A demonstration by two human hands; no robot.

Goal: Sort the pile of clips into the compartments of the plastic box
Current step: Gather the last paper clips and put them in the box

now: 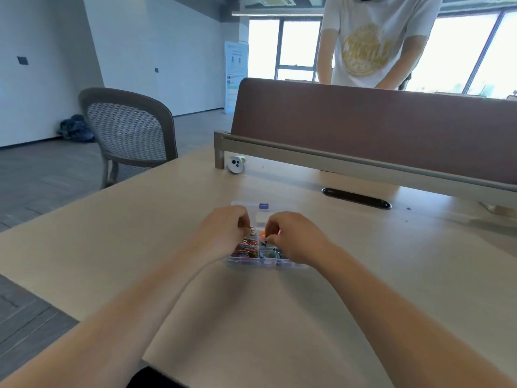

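- Both hands are covering much of the plastic box (253,263), so the number of compartments cannot be counted.
- The box is sitting on the table (279,317) straight ahead of the person, between the two wrists.
- Its near wall is running left to right across the view, and the long axis appears to be lying the same way.
- The clear lid (275,219) is lying open on the far side, with its blue latch (263,206) pointing away from the person.
- The left hand (223,233) is curling its fingers and pinching a gold clip (247,227) above the box's left part.
- Coloured paper clips (247,249) are lying heaped in the left compartment beneath it.
- The right hand (293,239) is curling its fingertips over the middle of the box; whether they are gripping anything cannot be told.
- Dark clips (268,252) are showing in a near compartment; they are too blurred to make out further.
- A second person (372,46), cut off at the top edge, is standing behind the partition (363,127).
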